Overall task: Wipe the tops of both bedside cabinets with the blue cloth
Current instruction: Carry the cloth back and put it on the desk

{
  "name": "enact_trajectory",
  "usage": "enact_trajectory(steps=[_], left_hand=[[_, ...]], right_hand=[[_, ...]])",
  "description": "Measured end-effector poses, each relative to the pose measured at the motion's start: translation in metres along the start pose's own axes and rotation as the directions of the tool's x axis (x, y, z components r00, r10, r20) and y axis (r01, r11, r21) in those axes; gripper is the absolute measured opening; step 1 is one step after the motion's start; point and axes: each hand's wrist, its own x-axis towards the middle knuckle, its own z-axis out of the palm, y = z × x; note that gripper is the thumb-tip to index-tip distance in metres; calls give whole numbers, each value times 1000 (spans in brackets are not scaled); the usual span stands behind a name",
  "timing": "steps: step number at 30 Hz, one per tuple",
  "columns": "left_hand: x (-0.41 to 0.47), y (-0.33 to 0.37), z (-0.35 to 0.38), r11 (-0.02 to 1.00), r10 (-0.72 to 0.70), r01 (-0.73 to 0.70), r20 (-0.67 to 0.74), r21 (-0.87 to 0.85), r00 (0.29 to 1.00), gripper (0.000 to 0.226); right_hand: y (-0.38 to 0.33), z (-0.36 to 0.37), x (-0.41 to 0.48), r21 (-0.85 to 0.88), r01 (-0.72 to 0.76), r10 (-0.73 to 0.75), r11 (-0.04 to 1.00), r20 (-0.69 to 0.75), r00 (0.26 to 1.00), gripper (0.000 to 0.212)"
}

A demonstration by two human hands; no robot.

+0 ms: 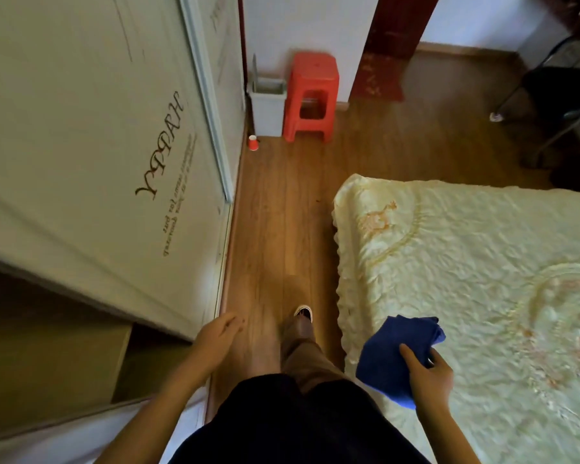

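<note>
I saw the bed (466, 279) filling the right and a wardrobe (98, 145) at left; my right hand (429, 376) pinched the bunched blue cloth (395, 349) for carrying, my left hand (220, 336) hung empty, fingers loosely open; no cabinet visible

left hand (219, 333): empty, fingers loosely spread, arm reaching forward and down
right hand (427, 373): closed on cloth (392, 353), thumb on top
</note>
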Motion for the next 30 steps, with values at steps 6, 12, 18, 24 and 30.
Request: enact_trajectory(steps=[6,12,18,24,30], left_hand=[[97,75,-16,999,-40,37,-90,-25,995,29],[173,150,-51,995,-50,30,-213,-97,976,27],[252,184,-77,980,-153,112,-264,-164,953,27],[381,241,-117,980,-157,120,-246,-159,957,27],[533,371,-167,995,-18,3,-154,-100,988,22]], right_hand=[[-96,65,109,-36,53,-49,998,95,994,18],[-221,139,193,-58,205,-183,977,265,947,15],[-313,215,266,-5,257,-238,966,357,903,19],[-388,286,354,-21,267,-244,963,338,909,16],[-475,317,436,6,210,-208,978,174,963,12]])
